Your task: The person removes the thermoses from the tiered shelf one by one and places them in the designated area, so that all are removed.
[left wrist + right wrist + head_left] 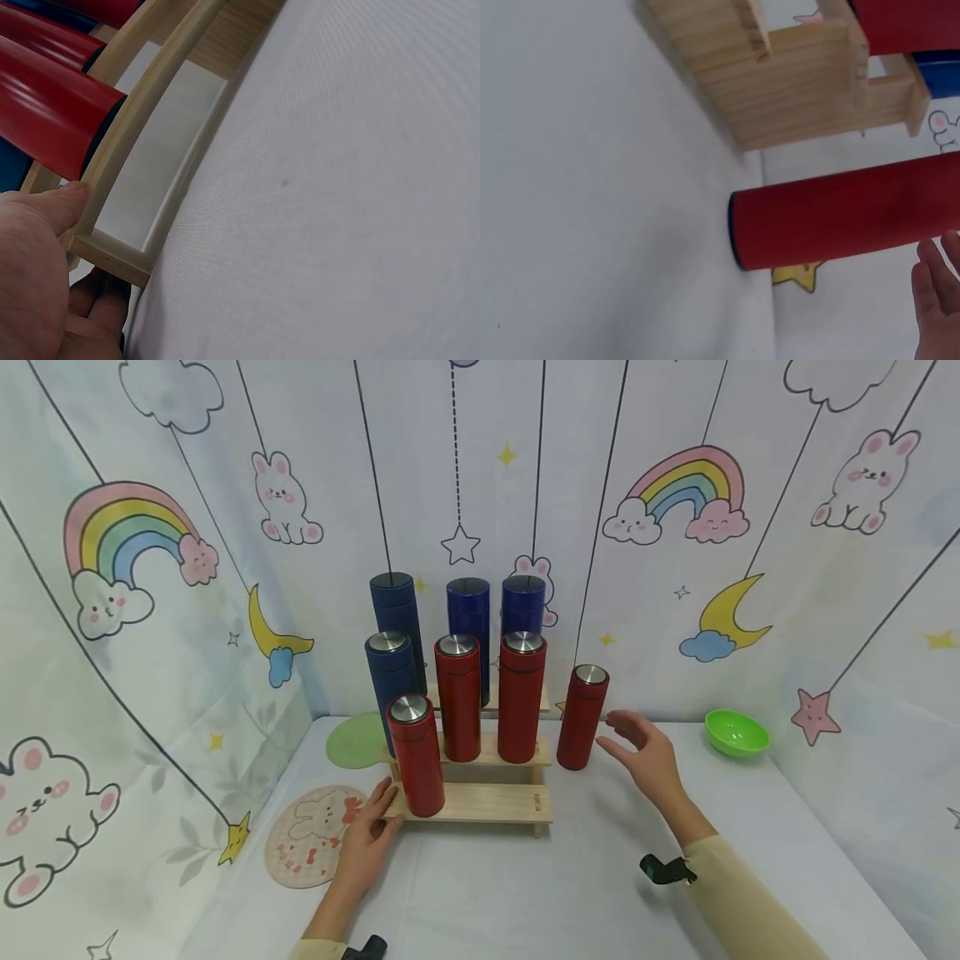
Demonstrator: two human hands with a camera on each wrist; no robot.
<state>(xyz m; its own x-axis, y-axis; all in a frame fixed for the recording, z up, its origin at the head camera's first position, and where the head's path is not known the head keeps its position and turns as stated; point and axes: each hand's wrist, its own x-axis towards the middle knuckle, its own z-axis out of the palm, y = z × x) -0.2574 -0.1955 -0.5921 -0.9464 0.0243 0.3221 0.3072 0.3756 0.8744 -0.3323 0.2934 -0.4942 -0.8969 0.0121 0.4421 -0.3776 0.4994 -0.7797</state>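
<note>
A stepped wooden rack (487, 802) carries red and blue thermos flasks with steel lids. My left hand (363, 839) grips its left end; in the left wrist view the thumb (64, 206) lies at the lowest board's edge and fingers (109, 307) curl beside the end leg. Just above that hand, one red flask (416, 756) stands on the lowest step. To the right of the rack, another red flask (582, 718) stands upright on the table. My right hand (645, 756) is beside it, fingers spread and holding nothing; its fingertips reach the flask's edge in the right wrist view.
Two more red flasks (457, 702) and a blue one (392, 685) fill the middle step, with several blue flasks (468, 610) behind. A round bunny mat (315, 843) and a green disc (352, 742) lie left; a green bowl (737, 732) sits far right. A patterned curtain (480, 468) hangs behind.
</note>
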